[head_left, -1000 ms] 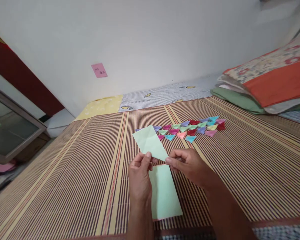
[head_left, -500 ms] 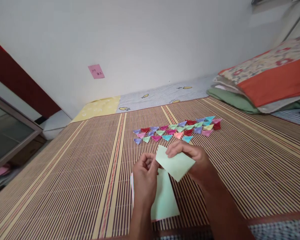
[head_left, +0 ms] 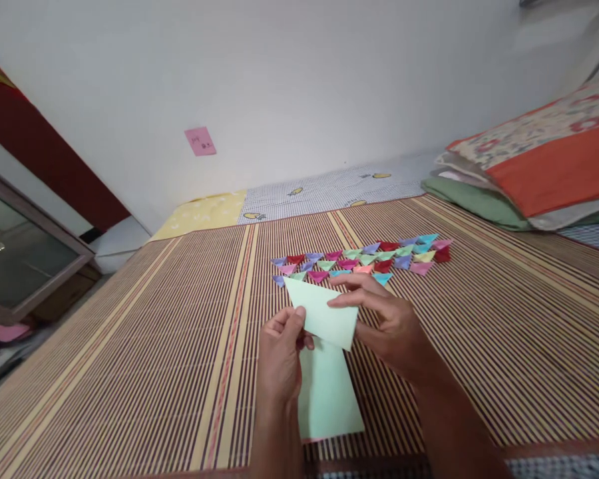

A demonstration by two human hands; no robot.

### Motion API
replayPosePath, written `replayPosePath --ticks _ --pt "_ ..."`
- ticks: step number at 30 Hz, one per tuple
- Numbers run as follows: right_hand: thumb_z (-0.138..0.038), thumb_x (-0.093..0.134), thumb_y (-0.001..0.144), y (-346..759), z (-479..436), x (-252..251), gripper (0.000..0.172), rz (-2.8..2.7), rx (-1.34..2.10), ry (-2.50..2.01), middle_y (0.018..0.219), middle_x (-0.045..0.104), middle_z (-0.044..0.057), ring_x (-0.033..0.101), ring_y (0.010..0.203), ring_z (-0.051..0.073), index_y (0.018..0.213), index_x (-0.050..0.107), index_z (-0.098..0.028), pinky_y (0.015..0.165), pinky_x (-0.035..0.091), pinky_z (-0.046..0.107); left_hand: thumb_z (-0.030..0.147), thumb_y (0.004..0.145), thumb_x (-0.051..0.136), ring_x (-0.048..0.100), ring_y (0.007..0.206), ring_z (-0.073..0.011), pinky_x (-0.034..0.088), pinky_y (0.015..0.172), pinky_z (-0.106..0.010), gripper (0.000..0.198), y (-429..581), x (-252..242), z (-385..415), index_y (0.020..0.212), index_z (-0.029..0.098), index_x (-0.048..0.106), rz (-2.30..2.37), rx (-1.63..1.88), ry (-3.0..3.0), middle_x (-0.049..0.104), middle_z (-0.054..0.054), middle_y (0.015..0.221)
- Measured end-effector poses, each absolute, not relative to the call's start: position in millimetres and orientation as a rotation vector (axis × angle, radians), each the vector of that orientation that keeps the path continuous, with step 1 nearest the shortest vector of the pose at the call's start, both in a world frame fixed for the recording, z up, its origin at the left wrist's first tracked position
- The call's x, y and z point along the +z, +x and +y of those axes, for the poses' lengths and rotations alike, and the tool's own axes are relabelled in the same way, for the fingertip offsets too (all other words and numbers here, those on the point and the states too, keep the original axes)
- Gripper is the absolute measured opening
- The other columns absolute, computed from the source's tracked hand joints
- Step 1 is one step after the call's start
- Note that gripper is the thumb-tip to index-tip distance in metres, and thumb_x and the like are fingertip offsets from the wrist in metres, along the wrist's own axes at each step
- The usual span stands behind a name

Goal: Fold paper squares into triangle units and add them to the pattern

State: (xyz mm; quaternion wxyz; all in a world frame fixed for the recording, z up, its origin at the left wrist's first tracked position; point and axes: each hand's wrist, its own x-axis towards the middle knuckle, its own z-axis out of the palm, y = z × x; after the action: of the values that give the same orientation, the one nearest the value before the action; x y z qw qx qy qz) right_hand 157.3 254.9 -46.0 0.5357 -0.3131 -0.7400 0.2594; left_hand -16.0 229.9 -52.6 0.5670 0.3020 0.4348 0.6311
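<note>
Between my two hands is a pale green sheet of paper [head_left: 319,303], raised above the mat and tilted. My left hand [head_left: 282,356] pinches its left lower edge, thumb on top. On the right side, my right hand [head_left: 387,319] grips the sheet with fingers over its upper face and the thumb by its right edge. Beneath them lies a stack of paper [head_left: 332,396] with a pale green sheet on top, partly hidden by my left hand and forearm. Just beyond my hands, several small folded paper triangles [head_left: 348,265] in many colours sit in rows.
A striped bamboo mat [head_left: 190,346] covers the bed. Folded bedding with an orange and floral cover [head_left: 569,166] lies at the right. A pink note [head_left: 200,141] is stuck on the white wall [head_left: 299,86]. At left stands a glass-fronted cabinet [head_left: 24,253].
The held green sheet has turned and shifted left. My left thumb now lies over its edge, and my right hand has moved to its right end. The view has shifted slightly.
</note>
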Motion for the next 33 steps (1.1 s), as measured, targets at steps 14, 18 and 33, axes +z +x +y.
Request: replayPosePath --ticks 14,18,33 --pt "-0.021 0.068 0.092 141 253 -45 0.014 -1.693 0.595 -0.849 0.1 0.069 0.006 0.066 0.097 0.022 0.078 0.066 -0.021 0.083 0.053 0.032 0.039 0.091 0.07 0.066 0.06 -0.0159 0.043 0.057 -0.025 0.024 -16 -52 227 0.086 0.016 0.075 1.076 1.479 1.022 0.075 -0.006 0.07" --pt "-0.024 0.065 0.092 135 249 -44 0.02 -1.593 0.628 -0.959 0.075 0.06 0.0 0.059 0.071 0.017 0.073 0.059 -0.022 0.064 0.048 0.027 0.041 0.096 0.064 0.066 0.062 -0.0184 0.046 0.062 -0.028 0.03 -15 -51 225 0.08 0.017 0.073 1.126 1.499 1.158 0.075 -0.006 0.066" --pt "-0.026 0.064 0.091 135 245 -39 0.024 -1.52 0.614 -1.04 0.07 0.055 -0.002 0.059 0.063 0.015 0.071 0.053 -0.023 0.058 0.048 0.025 0.039 0.093 0.069 0.071 0.066 -0.0197 0.043 0.06 -0.028 0.024 -14 -46 223 0.093 0.017 0.078 1.135 1.384 1.264 0.082 -0.011 0.085"
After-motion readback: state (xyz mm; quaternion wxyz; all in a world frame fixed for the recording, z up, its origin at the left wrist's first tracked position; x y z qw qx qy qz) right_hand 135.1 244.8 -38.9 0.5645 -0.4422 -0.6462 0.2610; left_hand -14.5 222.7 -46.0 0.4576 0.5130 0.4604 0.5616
